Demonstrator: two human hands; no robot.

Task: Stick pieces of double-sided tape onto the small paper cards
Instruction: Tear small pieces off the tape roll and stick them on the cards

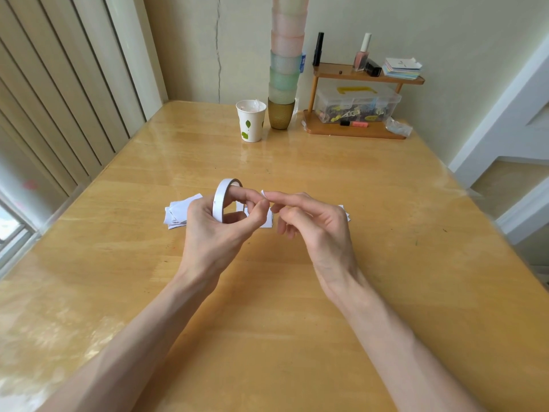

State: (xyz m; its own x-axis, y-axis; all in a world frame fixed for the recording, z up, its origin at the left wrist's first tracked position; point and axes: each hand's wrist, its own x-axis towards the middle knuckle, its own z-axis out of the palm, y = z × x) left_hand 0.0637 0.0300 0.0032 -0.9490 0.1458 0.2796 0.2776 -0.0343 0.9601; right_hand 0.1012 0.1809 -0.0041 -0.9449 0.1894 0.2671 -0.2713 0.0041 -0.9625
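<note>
A white roll of double-sided tape (221, 197) hangs around the fingers of my left hand (217, 226), held above the wooden table (267, 322). My right hand (312, 224) pinches a small white piece of tape (265, 194) between thumb and forefinger, right by my left fingertips. A loose pile of small white paper cards (178, 214) lies on the table left of my hands. One card (269, 220) lies flat under my fingers, partly hidden. More cards (344, 214) peek out behind my right hand.
At the back stand a paper cup (251, 120) with scraps in it, a tall stack of coloured cups (283, 84), and a wooden shelf rack (356, 126) with a plastic box, bottles and note pads. A window and blinds run along the left.
</note>
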